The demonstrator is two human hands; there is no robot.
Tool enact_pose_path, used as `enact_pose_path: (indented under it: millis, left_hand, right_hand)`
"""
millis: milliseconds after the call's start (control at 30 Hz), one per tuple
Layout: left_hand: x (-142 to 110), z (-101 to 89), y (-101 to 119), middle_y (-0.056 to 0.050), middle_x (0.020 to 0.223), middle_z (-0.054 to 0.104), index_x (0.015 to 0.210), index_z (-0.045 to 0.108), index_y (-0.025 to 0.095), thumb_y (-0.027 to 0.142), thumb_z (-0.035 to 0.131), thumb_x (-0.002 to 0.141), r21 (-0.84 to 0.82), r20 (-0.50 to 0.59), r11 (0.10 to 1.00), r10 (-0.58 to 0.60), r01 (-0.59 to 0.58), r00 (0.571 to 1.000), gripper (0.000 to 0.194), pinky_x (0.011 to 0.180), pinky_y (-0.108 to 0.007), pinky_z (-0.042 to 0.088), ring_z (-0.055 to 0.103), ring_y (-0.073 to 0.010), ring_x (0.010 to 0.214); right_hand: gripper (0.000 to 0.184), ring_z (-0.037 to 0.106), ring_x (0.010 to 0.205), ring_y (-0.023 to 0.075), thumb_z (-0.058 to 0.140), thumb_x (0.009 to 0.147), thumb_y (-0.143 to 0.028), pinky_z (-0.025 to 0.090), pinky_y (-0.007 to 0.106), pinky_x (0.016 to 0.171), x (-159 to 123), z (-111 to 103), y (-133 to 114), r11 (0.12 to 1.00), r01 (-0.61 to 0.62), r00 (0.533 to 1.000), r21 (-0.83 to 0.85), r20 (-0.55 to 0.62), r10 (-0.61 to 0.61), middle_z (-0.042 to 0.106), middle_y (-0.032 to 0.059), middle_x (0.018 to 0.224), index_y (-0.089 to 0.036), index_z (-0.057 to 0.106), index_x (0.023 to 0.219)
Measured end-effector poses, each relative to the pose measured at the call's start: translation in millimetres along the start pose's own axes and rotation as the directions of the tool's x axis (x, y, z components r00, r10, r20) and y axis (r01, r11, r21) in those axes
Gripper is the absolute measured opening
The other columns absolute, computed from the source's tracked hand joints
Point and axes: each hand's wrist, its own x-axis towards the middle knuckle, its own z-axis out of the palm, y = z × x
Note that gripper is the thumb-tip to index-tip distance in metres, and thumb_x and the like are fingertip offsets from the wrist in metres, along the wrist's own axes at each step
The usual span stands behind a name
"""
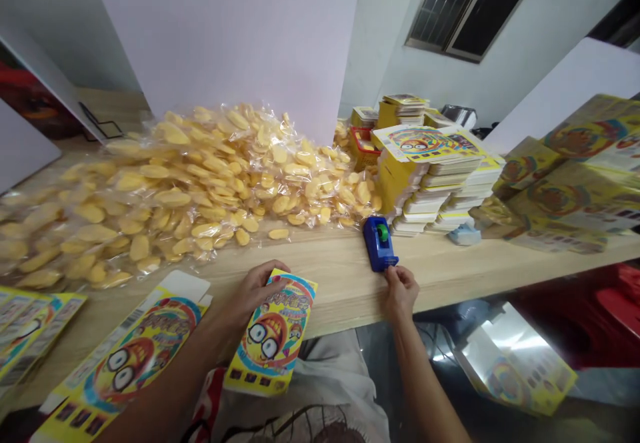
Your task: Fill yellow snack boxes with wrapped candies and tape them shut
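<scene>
Partly, the left hand [261, 286] hides its held carton [273, 340].

1. The left hand [257, 285] covers the upper left edge of the yellow box [273, 336]; its smallest print is unreadable.
2. The right hand [400, 291] hides part of the front end of the tape dispenser [379, 243]; any tape at the fingertips is too small to tell.
3. The left forearm [175, 376] covers part of the flat carton [135, 356], which the bottom edge cuts.
4. The left edge crops the bag pile [200, 183] and the printed cartons [35, 326].
5. The stacked boxes [560, 196] look blurred, cropped at right.
6. The card stack [425, 183] partly hides the red basket [364, 150].
</scene>
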Motion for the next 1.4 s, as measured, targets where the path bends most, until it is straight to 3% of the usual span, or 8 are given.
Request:
enact_pose_path:
  millis: [200, 367, 467, 733, 833, 1033, 1267, 1400]
  left_hand:
    - [15.1, -0.9, 0.9, 0.002, 0.071, 0.058, 0.092, 0.060, 0.016, 0.038, 0.075, 0.068, 0.130, 0.171, 0.991, -0.007, -0.016, 0.985, 0.035, 0.055, -0.020, 0.042, 0.056, -0.0121, 0.061]
    - [21.7, 1.5, 3.3, -0.001, 0.077, 0.063, 0.092, 0.065, 0.014, 0.039, 0.076, 0.067, 0.192, 0.415, 0.981, -0.063, -0.019, 0.908, 0.037, 0.060, -0.021, 0.042, 0.056, -0.0130, 0.066]
    - [22.0, 5.4, 3.4, -0.002, 0.079, 0.064, 0.089, 0.067, 0.014, 0.038, 0.077, 0.067, 0.215, 0.479, 0.974, -0.037, -0.076, 0.877, 0.034, 0.064, -0.021, 0.042, 0.057, -0.0137, 0.072]
    - [11.7, 1.7, -3.8, -0.004, 0.081, 0.066, 0.089, 0.069, 0.012, 0.040, 0.079, 0.065, 0.153, 0.450, 0.979, 0.050, -0.132, 0.891, 0.038, 0.066, -0.022, 0.043, 0.057, -0.0147, 0.073]
    - [2.8, 5.2, 3.4, -0.005, 0.083, 0.066, 0.090, 0.069, 0.014, 0.039, 0.078, 0.065, 0.113, 0.435, 0.986, 0.064, -0.125, 0.898, 0.036, 0.066, -0.023, 0.043, 0.058, -0.0149, 0.074]
    - [-12.2, 12.1, 25.0, -0.005, 0.079, 0.065, 0.092, 0.070, 0.016, 0.037, 0.075, 0.069, 0.171, 0.454, 0.974, 0.053, -0.145, 0.890, 0.032, 0.064, -0.024, 0.044, 0.058, -0.0154, 0.069]
    - [-51.2, 9.3, 80.6, -0.011, 0.106, 0.067, 0.110, 0.066, 0.020, 0.023, 0.065, 0.076, 0.404, 0.281, 0.776, 0.398, -0.484, 0.873, 0.035, 0.091, -0.042, 0.047, 0.061, -0.0261, 0.101]
    - [-69.8, 16.3, 50.9, -0.011, 0.114, 0.064, 0.115, 0.061, 0.022, 0.006, 0.049, 0.075, 0.590, 0.340, 0.458, 0.605, -0.665, 0.720, 0.045, 0.108, -0.053, 0.032, 0.048, -0.0276, 0.124]
  right_hand:
    - [0.029, 0.054, 0.067, 0.0143, 0.071, 0.068, -0.044, 0.050, 0.031, 0.068, -29.3, 7.4, -34.9, 0.974, -0.216, 0.938, 0.064, 0.289, 0.189, 0.054, -0.0015, 0.072, -0.018, 0.058, 0.072]
    - [0.023, 0.052, 0.070, 0.0139, 0.065, 0.078, -0.035, 0.044, 0.026, 0.065, -53.5, 51.8, -94.4, 0.994, 0.001, 0.229, -0.105, 0.968, 0.102, 0.057, 0.0012, 0.073, -0.016, 0.061, 0.067]
    - [0.016, 0.051, 0.065, 0.0121, 0.062, 0.078, -0.029, 0.039, 0.023, 0.060, -59.3, 77.8, -110.3, 0.970, 0.222, 0.018, -0.097, 0.995, 0.095, 0.058, 0.0004, 0.072, -0.015, 0.062, 0.072]
    - [0.030, 0.039, 0.049, 0.0080, 0.070, 0.071, -0.037, 0.025, 0.021, 0.046, -72.7, 89.1, -114.2, 0.864, 0.462, 0.119, -0.198, 0.980, 0.161, 0.050, -0.0040, 0.052, -0.015, 0.057, 0.056]
    - [0.032, 0.043, 0.051, 0.0090, 0.076, 0.065, -0.043, 0.030, 0.020, 0.046, -75.8, 84.9, -112.2, 0.961, 0.152, 0.132, -0.231, 0.968, 0.211, 0.052, -0.0042, 0.055, -0.016, 0.061, 0.065]
    - [0.051, 0.059, 0.062, 0.0145, 0.082, 0.054, -0.052, 0.047, 0.027, 0.065, -94.0, 78.7, -98.1, 0.729, -0.612, -0.145, -0.308, 0.949, 0.279, 0.064, 0.0013, 0.069, -0.014, 0.070, 0.085]
    - [0.041, 0.051, 0.047, 0.0097, 0.069, 0.075, -0.054, 0.041, 0.020, 0.046, -79.5, 75.7, -99.8, 0.793, -0.586, 0.133, -0.168, 0.945, 0.298, 0.062, 0.0006, 0.062, -0.014, 0.067, 0.079]
    - [0.048, 0.065, 0.065, 0.0181, 0.066, 0.077, -0.057, 0.052, 0.029, 0.058, -79.8, 69.4, -103.7, 0.776, -0.596, 0.121, -0.208, 0.931, 0.343, 0.069, 0.0054, 0.085, -0.020, 0.060, 0.106]
